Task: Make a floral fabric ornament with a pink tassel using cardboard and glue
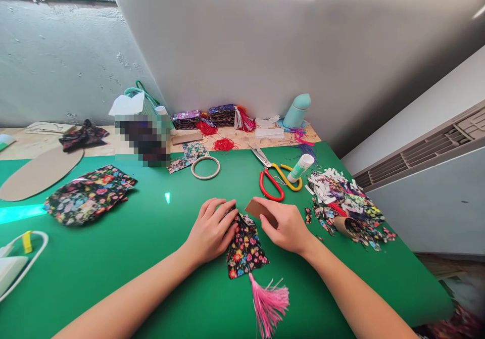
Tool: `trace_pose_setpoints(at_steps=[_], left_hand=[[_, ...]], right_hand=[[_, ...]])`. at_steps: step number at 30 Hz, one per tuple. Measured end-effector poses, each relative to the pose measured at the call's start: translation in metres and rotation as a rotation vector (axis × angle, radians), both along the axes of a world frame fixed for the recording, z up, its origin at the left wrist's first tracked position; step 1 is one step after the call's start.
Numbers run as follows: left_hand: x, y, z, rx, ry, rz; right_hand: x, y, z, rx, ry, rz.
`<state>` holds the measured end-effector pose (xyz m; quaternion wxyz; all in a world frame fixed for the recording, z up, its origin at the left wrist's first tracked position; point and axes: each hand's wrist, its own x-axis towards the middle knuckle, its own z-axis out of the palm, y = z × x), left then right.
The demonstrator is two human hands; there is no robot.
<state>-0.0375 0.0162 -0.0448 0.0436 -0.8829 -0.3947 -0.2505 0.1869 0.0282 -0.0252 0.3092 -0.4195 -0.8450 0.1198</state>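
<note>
My left hand rests with bent fingers over the upper left side of a black floral fabric piece, holding it against the green table mat. Its fingertips hide part of the fabric's top edge. A pink tassel hangs from the fabric's lower edge and spreads on the mat. Just to the right, my right hand pinches a small brown cardboard piece between thumb and fingers, near the fabric's upper right corner. The far part of the cardboard is covered by my fingers.
Scissors with red and yellow handles and a glue stick lie beyond my right hand. Fabric scraps pile up at right. A tape roll, floral fabric and cardboard oval are further left. A turquoise bottle stands behind.
</note>
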Motion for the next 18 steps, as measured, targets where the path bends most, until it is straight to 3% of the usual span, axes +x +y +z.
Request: trace_pose_setpoints(at_steps=[7,18], left_hand=[[0.0047,-0.0034,0.0015,-0.041,0.055,-0.264],[0.0048,-0.0002,-0.0002,-0.199,0.021,-0.318]], right_hand=[[-0.0027,-0.0022,-0.0001,0.026,-0.002,0.033],[-0.0038,-0.0032,-0.0001,0.030,-0.010,0.058]])
